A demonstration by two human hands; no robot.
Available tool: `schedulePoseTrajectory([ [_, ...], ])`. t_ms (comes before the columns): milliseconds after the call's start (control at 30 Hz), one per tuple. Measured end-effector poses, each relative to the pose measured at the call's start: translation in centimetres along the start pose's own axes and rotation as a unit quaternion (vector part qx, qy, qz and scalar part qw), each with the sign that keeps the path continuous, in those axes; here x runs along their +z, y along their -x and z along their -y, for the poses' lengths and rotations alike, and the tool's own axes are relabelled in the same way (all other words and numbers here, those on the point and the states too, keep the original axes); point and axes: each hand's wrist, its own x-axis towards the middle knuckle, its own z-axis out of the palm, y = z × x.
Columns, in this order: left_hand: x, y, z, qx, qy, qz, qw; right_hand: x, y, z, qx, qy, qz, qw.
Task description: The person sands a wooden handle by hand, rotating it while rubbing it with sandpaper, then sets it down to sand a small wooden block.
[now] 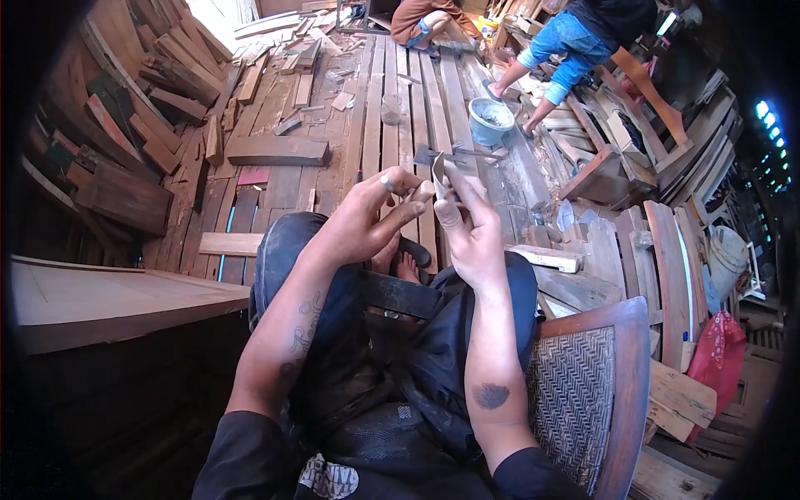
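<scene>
Both hands are raised close together over my lap, at about knee height. My left hand (367, 212) wears a ring and is closed, with thumb and fingers pinching a small light wood piece (424, 192). Facing it, my right hand (473, 225) grips a thin folded sheet (439, 169) that looks like sandpaper, its edge standing up between the fingers. The sheet sits right beside the end of the wood piece. My fingers hide most of both.
A bucket (491, 122) stands ahead on the slatted wood floor, near a person in blue jeans (567, 54). Another person crouches farther back (425, 21). A thick board (278, 151) lies front left. A woven-panel chair part (575, 392) is at my right, a wooden panel (125, 304) at my left.
</scene>
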Motion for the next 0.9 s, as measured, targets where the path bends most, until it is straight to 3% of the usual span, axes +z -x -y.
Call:
schedulePoseTrajectory([
  [200, 0.07, 0.13, 0.07, -0.002, 0.009, 0.000, 1.000, 0.13, -0.16, 0.46, -0.047, -0.051, 0.001, 0.998],
  [300, -0.10, -0.04, 0.06, 0.001, 0.012, 0.002, 1.000, -0.14, -0.03, -0.01, 0.036, 0.040, 0.010, 0.999],
  [433, -0.17, -0.13, -0.11, -0.005, 0.003, 0.017, 1.000, 0.03, 0.00, 0.45, -0.026, -0.087, 0.010, 0.996],
  [533, -0.34, 0.08, 0.06, -0.005, 0.002, 0.017, 1.000, 0.17, -0.10, -0.33, 0.030, -0.016, 0.000, 0.999],
  [667, 0.14, -0.13, 0.41, 0.036, 0.007, -0.004, 0.999, -0.14, 0.18, 0.18, -0.003, -0.096, 0.015, 0.995],
  [767, -0.09, -0.01, 0.11, 0.004, 0.005, 0.004, 1.000, 0.00, 0.00, -0.16, 0.029, -0.037, 0.014, 0.999],
  [900, -0.10, -0.14, 0.12, 0.002, 0.008, 0.008, 1.000, -0.01, -0.06, 0.36, 0.001, -0.070, 0.012, 0.997],
])
